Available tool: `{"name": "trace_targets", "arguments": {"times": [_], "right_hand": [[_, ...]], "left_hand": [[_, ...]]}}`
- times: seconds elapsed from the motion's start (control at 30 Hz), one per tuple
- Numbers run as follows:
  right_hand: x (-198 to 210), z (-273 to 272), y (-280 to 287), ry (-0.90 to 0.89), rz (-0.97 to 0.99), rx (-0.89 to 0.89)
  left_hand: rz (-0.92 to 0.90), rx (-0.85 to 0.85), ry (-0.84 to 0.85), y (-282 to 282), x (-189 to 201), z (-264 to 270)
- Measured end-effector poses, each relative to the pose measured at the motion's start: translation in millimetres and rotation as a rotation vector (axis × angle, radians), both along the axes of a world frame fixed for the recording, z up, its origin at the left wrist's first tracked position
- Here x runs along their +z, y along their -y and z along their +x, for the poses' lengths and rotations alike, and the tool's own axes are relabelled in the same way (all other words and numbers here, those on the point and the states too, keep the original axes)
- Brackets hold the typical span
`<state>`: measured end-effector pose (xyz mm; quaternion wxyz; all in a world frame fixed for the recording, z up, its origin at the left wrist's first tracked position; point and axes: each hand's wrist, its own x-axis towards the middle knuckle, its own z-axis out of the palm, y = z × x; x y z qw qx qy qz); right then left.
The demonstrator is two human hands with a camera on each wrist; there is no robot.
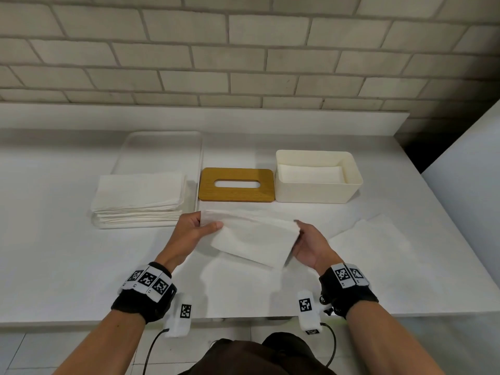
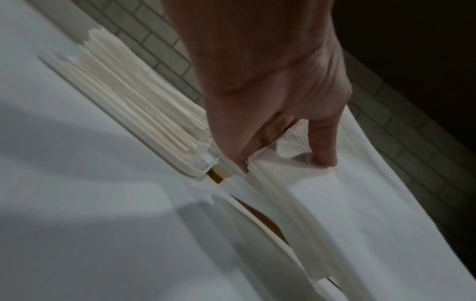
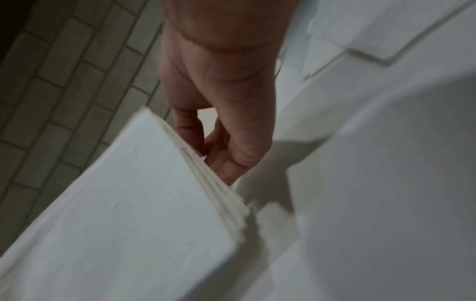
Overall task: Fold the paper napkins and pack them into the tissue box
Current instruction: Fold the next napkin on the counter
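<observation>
**A:** We've got the folded white paper napkin bundle [image 1: 254, 239] pinched at both ends, left hand [image 1: 190, 234] and right hand [image 1: 311, 246], above the table.

**B:** Yep, and the open cream plastic tissue box [image 1: 316, 190] sits ahead-right, nearer our right hand, long axis roughly matching the bundle's.

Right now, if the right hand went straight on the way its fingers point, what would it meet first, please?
Probably the tissue box. The right hand, holding the folded napkins, points away from the person toward the box's front wall, with bare table between. Depth is uncertain; it might pass over the rim.
</observation>
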<state>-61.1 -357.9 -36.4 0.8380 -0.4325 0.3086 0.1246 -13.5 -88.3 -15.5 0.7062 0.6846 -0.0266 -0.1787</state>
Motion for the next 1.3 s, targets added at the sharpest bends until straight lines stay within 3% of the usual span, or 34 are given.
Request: {"name": "trace_targets", "arguments": {"times": [0.27,0.43,0.63,0.8,0.93,1.07,1.2,1.3], "right_hand": [[-4.2,4.1,-2.0,0.142,0.165,0.111],[11.3,8.1,-6.5,0.272,-0.150,0.219],[2.4,6.2,-11.8,0.130,-0.358,0.335],[-4.5,-2.7,-19.8,0.256,-0.171,0.430],[15.7,-3.0,-23.0,0.316,0.031,0.301],[27.9,1.8,-17.7,0.281,0.090,0.208],[16.9,3.0,-17.5,0.146,-0.265,0.185],[1.2,-1.6,-18.0,0.028,-0.416,0.237]], "left_hand": [[-0.190,-0.007,-0.101,-2.2,-4.3,6.1],[-0.300,-0.026,-0.160,-1.6,8.6,10.3],[-0.336,0.025,-0.127,3.5,26.4,15.7],[-0.341,-0.054,-0.122,8.2,48.7,16.4],[-0.353,-0.065,-0.135,10.3,59.7,12.0],[-0.265,-0.012,-0.226,10.1,45.1,16.1],[-0.004,0.082,-0.339,3.1,3.1,19.5],[0.167,0.108,-0.368,4.6,-23.3,13.0]]}}
